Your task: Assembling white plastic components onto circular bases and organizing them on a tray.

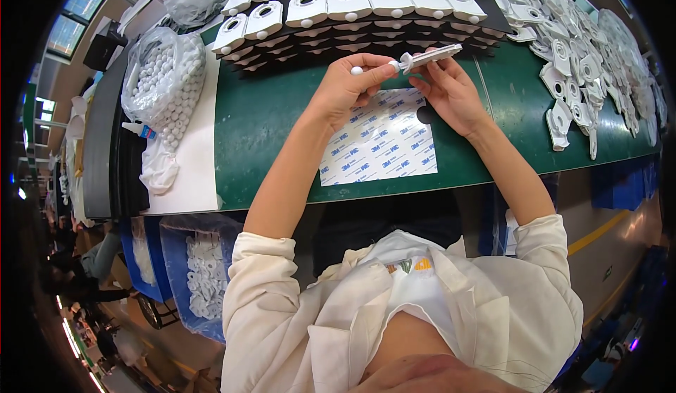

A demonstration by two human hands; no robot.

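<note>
Over the middle of the green table, my right hand (pixel 451 91) grips a flat white plastic part (pixel 431 56), tilted and seen edge-on, with a rounded stub at its left end. My left hand (pixel 352 86) is closed, thumb and forefinger pinching a small white ball (pixel 394 65) against or very near that stub; whether they touch I cannot tell. A second white ball (pixel 356 70) shows at the knuckles of the same hand. Below both hands lies a white sheet printed in blue (pixel 380 143), with a dark round spot at its right edge.
Stacked black trays of white parts (pixel 348 4) stand at the back. Loose white parts (pixel 560 122) are heaped on the right. At left are a bag of white balls (pixel 165 76) and a small glue bottle (pixel 139 129). A blue bin (pixel 176 273) sits below the table (pixel 267 153).
</note>
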